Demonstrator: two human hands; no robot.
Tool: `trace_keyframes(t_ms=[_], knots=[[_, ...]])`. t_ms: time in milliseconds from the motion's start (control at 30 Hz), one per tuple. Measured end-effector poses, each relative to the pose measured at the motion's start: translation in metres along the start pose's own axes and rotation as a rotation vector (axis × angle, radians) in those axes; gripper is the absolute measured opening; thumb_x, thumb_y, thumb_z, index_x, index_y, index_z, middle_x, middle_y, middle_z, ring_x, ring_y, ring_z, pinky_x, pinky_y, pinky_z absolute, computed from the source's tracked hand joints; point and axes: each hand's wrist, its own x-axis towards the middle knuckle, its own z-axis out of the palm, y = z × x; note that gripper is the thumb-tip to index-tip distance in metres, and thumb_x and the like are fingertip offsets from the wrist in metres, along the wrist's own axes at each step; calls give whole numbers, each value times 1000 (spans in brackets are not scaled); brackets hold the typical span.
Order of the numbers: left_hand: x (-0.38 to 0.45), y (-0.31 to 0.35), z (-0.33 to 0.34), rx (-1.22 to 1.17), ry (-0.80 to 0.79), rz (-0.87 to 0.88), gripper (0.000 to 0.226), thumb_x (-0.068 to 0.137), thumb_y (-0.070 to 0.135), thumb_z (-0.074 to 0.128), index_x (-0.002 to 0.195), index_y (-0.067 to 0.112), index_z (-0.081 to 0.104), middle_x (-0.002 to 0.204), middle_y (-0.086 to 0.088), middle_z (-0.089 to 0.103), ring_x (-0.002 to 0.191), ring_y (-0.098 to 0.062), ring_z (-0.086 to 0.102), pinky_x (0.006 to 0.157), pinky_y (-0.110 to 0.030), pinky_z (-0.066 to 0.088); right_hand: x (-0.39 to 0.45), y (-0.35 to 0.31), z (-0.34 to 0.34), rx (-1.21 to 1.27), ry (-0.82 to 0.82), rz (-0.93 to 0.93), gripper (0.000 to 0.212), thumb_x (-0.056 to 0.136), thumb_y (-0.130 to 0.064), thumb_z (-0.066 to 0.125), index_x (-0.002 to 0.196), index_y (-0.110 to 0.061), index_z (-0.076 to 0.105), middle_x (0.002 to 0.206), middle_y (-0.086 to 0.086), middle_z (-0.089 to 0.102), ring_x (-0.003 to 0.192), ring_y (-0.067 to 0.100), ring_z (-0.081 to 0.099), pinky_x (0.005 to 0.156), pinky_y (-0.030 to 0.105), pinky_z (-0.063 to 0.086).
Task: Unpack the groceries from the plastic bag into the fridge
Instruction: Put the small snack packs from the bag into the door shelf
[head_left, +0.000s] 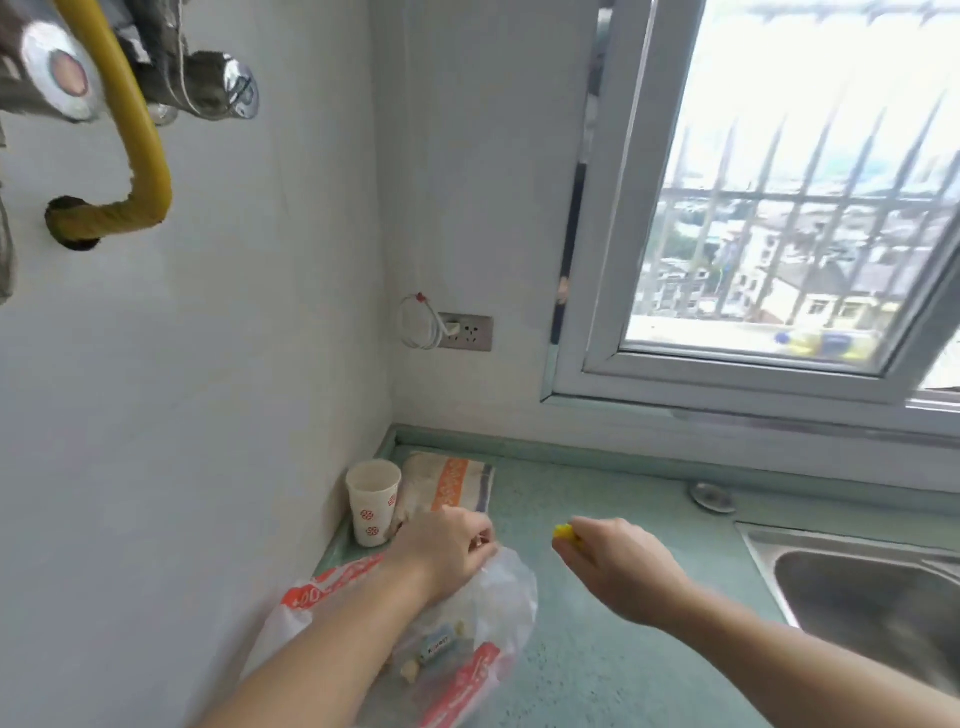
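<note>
Head view
Bag: the plastic bag (467, 639) lies slumped on the green counter (623, 649) at about 7 o'clock in the frame, against the left wall.
Contents: through the clear film a small labelled packet (436, 649) and some pale lumps (410, 670) show; what they are I cannot tell.
Left hand (447, 556): fingers curled shut, pinching the bag's upper edge at its 12 o'clock side.
Right hand (618, 566): closed around a small yellow item (563, 532), held above the counter at the bag's 2 o'clock and clear of it.
Fridge: not in sight.
Nearby: a paper cup (373, 501) and folded cloth (447, 483) sit at the bag's 12 o'clock; the sink (857, 587) lies at 4 o'clock in the frame.
Handling, as a judgement: the film looks thin, limp and slippery, so it will sag and tip its load unless the rim is held up. The goods inside look small and light; the lumps may bruise.
Hold: take the bag at its gathered mouth, and each item between fingertips.
</note>
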Motion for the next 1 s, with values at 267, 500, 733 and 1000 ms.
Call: trace_keyframes(t_ms=[267, 500, 733, 1000], knots=[[28, 143, -10, 21, 87, 261, 28, 91, 46, 52, 94, 23, 68, 96, 3, 73, 91, -22, 67, 75, -28, 52, -128, 85, -100, -145, 203, 338, 41, 92, -54, 33, 69, -20, 37, 77, 4, 62, 83, 33, 58, 63, 33, 35], [16, 340, 6, 95, 94, 587, 30, 91, 48, 50, 99, 24, 67, 102, 1, 72, 97, -23, 66, 77, -28, 48, -313, 136, -165, -268, 306, 541, 42, 91, -58, 34, 90, -20, 52, 100, 8, 67, 97, 32, 61, 73, 35, 44], [-100, 616, 54, -16, 70, 998, 27, 88, 47, 54, 96, 25, 68, 96, 2, 72, 91, -24, 67, 74, -30, 50, -600, 159, -229, -204, 440, 969, 42, 93, -52, 38, 63, -23, 36, 79, 4, 62, 84, 30, 59, 66, 33, 36], [-311, 877, 102, -169, -132, 1466, 26, 90, 47, 53, 90, 25, 66, 90, 2, 69, 84, -22, 65, 68, -28, 48, -901, 115, -268, -347, 677, 1515, 44, 93, -53, 37, 63, -21, 35, 70, -4, 49, 77, 29, 55, 60, 35, 33]])
